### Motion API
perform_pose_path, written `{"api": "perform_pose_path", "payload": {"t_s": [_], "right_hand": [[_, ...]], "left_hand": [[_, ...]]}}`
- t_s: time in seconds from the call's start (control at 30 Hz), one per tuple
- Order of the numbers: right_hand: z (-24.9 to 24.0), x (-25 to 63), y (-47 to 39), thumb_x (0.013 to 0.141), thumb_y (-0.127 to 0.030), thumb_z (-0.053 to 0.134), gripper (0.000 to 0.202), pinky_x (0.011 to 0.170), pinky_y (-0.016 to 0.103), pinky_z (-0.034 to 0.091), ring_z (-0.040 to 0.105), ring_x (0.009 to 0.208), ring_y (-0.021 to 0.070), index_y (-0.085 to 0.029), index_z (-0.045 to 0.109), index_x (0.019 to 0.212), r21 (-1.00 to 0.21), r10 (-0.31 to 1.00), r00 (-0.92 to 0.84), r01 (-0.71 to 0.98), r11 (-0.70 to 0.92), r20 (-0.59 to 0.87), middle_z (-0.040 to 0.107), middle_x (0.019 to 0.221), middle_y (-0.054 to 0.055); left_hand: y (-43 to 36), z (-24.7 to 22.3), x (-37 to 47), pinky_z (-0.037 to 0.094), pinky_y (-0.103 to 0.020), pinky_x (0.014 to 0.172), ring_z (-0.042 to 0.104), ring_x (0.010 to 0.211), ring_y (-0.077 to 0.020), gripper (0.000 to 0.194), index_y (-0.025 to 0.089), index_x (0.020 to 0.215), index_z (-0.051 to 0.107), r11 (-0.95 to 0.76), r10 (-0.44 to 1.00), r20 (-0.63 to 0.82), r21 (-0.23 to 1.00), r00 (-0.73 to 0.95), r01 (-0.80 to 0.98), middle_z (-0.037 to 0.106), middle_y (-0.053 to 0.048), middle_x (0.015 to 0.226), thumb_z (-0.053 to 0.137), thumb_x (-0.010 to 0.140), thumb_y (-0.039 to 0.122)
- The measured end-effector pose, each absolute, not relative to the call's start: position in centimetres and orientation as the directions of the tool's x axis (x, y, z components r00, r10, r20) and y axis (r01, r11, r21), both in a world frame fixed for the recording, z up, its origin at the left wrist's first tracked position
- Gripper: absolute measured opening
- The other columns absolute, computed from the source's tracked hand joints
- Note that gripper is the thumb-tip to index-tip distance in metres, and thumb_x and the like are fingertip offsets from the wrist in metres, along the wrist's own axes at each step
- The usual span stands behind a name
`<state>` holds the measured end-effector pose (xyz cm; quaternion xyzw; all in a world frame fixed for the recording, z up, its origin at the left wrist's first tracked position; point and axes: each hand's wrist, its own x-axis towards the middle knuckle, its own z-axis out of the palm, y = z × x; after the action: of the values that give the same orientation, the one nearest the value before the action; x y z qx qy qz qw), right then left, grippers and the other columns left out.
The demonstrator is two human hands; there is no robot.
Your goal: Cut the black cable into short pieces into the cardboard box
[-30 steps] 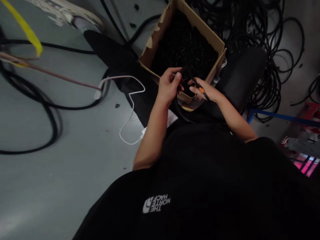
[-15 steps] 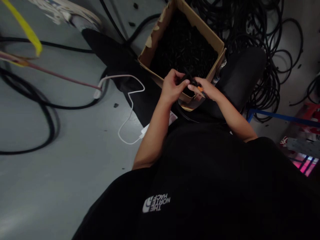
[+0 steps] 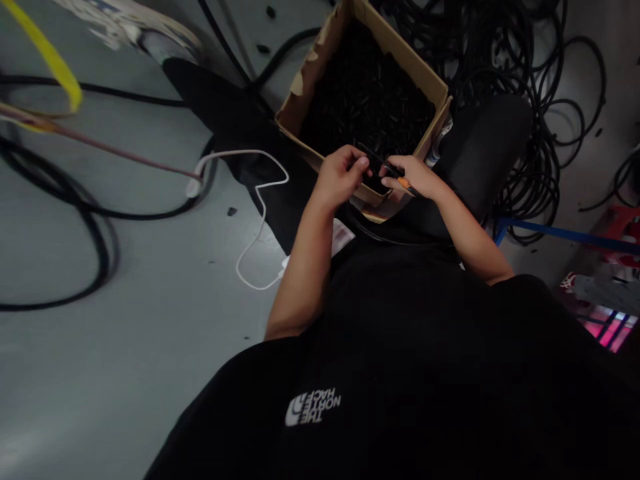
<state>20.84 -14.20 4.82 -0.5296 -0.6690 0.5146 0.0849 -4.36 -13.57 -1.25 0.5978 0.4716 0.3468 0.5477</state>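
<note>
Overhanging the cardboard box (image 3: 407,57), an orange-and-black hand tool (image 3: 403,181) is grasped by the right hand (image 3: 413,173), its tip indistinct; whether anything is held by the curled left hand (image 3: 337,175) cannot be told.

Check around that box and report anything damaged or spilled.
The cardboard box looks damaged: its rim on the picture's left is ragged, with pale torn patches. Small dark pieces lie scattered on the grey floor outside it, as if dropped, though their source cannot be told.
</note>
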Motion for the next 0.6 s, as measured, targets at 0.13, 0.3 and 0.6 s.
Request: {"api": "perform_pose_path", "payload": {"t_s": [0.13,0.3,0.6], "right_hand": [[4.9,20.6,-14.5,0.104,-0.043,0.081,0.042,0.101,0.038,0.055,0.073,0.107,0.0271,-0.013,0.086,0.134,-0.767,0.802,-0.421,0.638,-0.07,-0.424,0.087,0.117,0.01],[5.0,20.6,-14.3,0.099,-0.036,0.084,0.041,0.097,0.037,0.053,0.071,0.105,0.027,-0.014,0.087,0.134,-0.742,0.797,-0.43,0.669,-0.033,-0.423,0.087,0.117,0.01],[5.2,20.8,-14.6,0.104,-0.038,0.083,0.035,0.097,0.037,0.052,0.071,0.1,0.0258,-0.017,0.083,0.131,-0.777,0.774,-0.469,0.628,-0.047,-0.426,0.084,0.106,0.006]], "left_hand": [[-13.8,-0.6,-4.6,0.041,-0.029,0.053,0.046,0.053,-0.0138,0.091,0.028,0.095,0.056,0.154,0.91,-0.189,0.98,0.368,0.123,0.064,0.001,0.073,0.075,0.1,0.117],[-14.0,0.4,-4.9,0.033,-0.026,0.046,0.041,0.051,-0.0126,0.087,0.027,0.09,0.061,0.291,0.833,-0.294,0.953,0.468,0.082,0.061,0.0,0.071,0.085,0.098,0.11],[-13.7,1.7,-5.1,0.028,-0.021,0.04,0.036,0.047,-0.0093,0.085,0.027,0.087,0.062,0.463,0.74,-0.408,0.886,0.534,0.035,0.055,0.003,0.067,0.096,0.093,0.104]]}}
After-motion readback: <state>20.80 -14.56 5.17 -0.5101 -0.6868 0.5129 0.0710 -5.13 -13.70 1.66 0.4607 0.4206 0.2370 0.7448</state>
